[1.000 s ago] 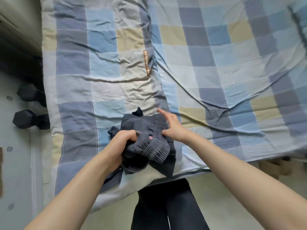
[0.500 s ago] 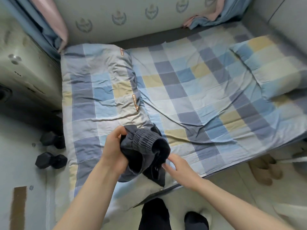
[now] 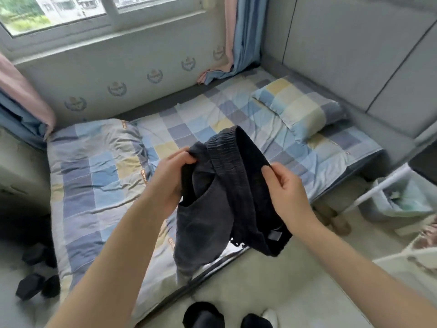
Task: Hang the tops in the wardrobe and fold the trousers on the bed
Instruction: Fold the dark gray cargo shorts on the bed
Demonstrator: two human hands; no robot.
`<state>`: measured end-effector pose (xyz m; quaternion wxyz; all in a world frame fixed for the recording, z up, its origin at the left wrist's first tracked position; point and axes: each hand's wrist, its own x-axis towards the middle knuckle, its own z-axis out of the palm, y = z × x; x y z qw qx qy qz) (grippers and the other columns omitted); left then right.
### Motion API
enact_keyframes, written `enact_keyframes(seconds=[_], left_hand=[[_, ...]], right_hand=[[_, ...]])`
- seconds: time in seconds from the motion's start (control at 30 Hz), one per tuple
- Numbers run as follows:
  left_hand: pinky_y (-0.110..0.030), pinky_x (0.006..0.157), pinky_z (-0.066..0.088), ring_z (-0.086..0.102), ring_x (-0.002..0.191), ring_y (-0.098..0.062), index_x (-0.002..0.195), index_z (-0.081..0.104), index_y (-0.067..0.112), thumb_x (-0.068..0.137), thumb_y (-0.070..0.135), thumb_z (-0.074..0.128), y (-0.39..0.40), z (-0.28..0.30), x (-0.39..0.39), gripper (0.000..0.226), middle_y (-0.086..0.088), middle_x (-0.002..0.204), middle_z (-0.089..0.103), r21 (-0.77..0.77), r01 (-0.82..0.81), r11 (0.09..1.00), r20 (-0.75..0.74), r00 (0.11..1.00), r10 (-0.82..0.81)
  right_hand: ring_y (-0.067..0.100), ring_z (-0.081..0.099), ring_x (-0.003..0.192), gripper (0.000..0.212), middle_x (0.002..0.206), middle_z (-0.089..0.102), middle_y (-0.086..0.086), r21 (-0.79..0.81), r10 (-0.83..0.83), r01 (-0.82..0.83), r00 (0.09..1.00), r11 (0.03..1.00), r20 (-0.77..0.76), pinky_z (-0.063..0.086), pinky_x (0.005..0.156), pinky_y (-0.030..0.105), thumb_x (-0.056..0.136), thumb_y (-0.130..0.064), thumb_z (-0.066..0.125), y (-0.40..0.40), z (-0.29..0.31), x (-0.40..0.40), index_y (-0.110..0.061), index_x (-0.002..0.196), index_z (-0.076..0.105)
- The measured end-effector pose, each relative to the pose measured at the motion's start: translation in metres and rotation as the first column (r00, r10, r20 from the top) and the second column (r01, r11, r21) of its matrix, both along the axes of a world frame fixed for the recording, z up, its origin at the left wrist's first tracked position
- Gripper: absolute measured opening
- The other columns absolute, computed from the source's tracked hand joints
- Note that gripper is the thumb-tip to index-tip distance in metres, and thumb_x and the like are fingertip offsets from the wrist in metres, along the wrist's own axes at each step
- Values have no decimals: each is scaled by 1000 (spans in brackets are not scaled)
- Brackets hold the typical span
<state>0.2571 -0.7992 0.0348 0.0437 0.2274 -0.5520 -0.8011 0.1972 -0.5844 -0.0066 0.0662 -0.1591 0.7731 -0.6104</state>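
Checked bedding covers the bed [image 3: 99, 176] below the window. Dark trousers [image 3: 220, 200] hang above its near edge, waistband uppermost. Left hand [image 3: 169, 176] and right hand [image 3: 287, 190] fingers pinch the waistband's two sides.

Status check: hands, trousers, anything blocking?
Left hand and right hand both grip dark trousers at waistband, held above checked bed. Nothing blocking.

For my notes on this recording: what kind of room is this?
Most likely a small bedroom: a bed with checked bedding, a matching pillow, and a curtained window behind it.
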Motion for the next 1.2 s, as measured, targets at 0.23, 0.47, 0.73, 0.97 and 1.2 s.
enact_keyframes(seconds=[0.23, 0.47, 0.73, 0.97, 1.2], left_hand=[[-40, 90, 47, 67, 98, -21, 116, 65, 30, 75, 7, 57, 109, 4, -37, 48, -1, 109, 72, -243, 450, 859, 88, 892, -443], [-16, 75, 52, 66, 100, -5, 128, 53, 31, 87, 16, 72, 198, -14, -88, 48, 0, 120, 66, -379, 609, 696, 212, 790, -576], [-29, 71, 52, 66, 83, -17, 135, 28, 48, 92, 1, 45, 204, -26, -163, 66, 9, 108, 60, -804, 426, 414, 166, 831, -531], [-41, 72, 52, 59, 86, -25, 112, 51, 37, 94, -10, 37, 173, 27, -243, 51, 8, 110, 54, -967, 246, -60, 193, 562, -804], [-22, 85, 44, 58, 96, -17, 92, 75, 14, 87, -17, 37, 171, 50, -313, 50, 6, 109, 59, -961, 263, -90, 247, 660, -709]], right_hand=[[5, 52, 60, 28, 62, 58, -3, 16, 62, -61, 993, 998, -100, 40, 58, 23, 98, -24, 54, 97, 44, -23, -16, 71, 59], [1, 48, 59, 28, 58, 52, -10, 65, -4, 15, 988, 998, -153, 39, 58, 17, 96, -22, 57, 156, 50, -65, -14, 69, 57], [16, 55, 66, 30, 65, 61, 4, 346, 21, 75, 964, 935, -266, 43, 68, 29, 92, -33, 60, 199, 52, -154, -8, 75, 65], [23, 61, 74, 27, 75, 66, 6, 681, 238, 32, 924, 732, -300, 47, 73, 40, 96, -37, 54, 209, 41, -267, -12, 91, 63], [28, 56, 83, 9, 95, 59, 9, 665, 309, 133, 807, 735, -504, 47, 67, 36, 91, -3, 56, 195, 3, -312, -4, 101, 57]])
